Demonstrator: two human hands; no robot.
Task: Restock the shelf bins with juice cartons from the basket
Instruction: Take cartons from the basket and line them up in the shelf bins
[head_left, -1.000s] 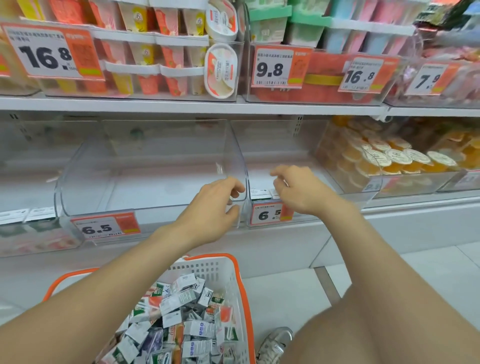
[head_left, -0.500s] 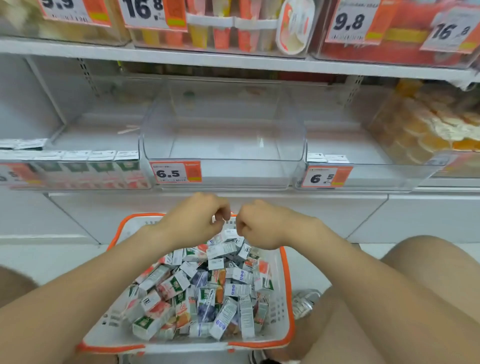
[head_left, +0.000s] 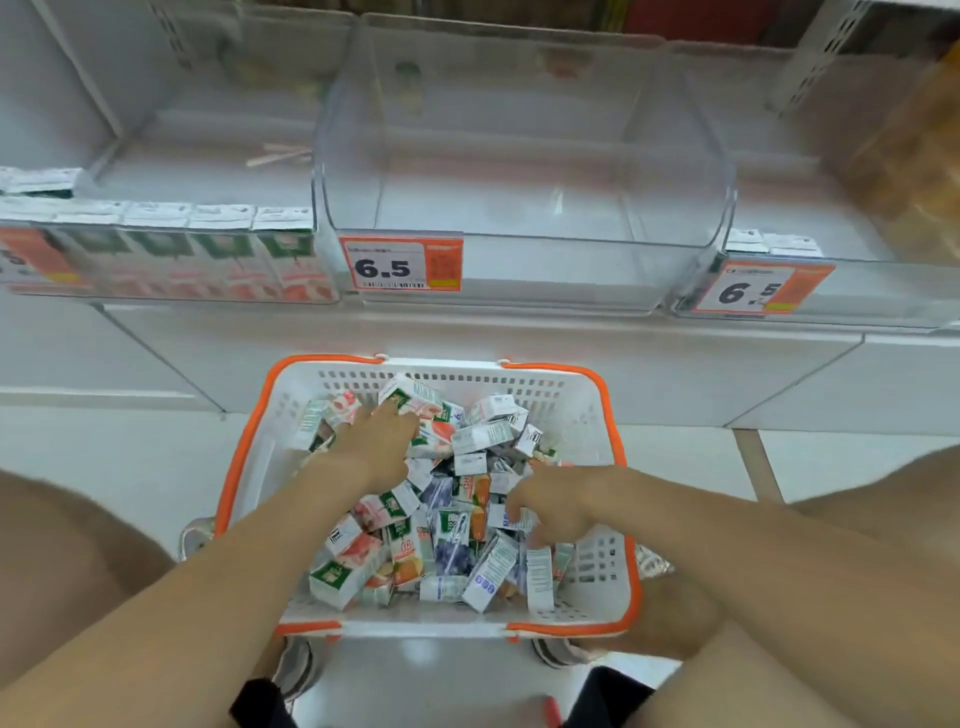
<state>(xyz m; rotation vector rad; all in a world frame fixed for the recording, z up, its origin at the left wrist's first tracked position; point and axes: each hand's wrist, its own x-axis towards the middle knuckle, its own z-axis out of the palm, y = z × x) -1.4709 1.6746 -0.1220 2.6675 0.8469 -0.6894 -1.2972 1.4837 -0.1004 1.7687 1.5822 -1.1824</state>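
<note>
The left hand (head_left: 379, 441) lay with its fingers (head_left: 399, 415) stretched out and relaxed, resting on top of the juice cartons (head_left: 441, 545) at the far left of the heap and gripping nothing. The right hand (head_left: 558, 506) had its fingers (head_left: 519, 512) bent down among cartons at the near right; whether they grasped one could not be told (that part was blurred). The cartons lay jumbled in a white basket (head_left: 467, 376) with an orange rim, on a pale tiled floor (head_left: 130, 457) between the person's bare knees. Behind it stood a white shelf unit (head_left: 519, 343) with clear plastic bins. The middle bin (head_left: 545, 208) carried an orange price tag (head_left: 401, 262) reading 6.5. The left bin (head_left: 171, 260) held an upright row of cartons. The right bin (head_left: 857, 296) bore a second tag (head_left: 761, 291).
</note>
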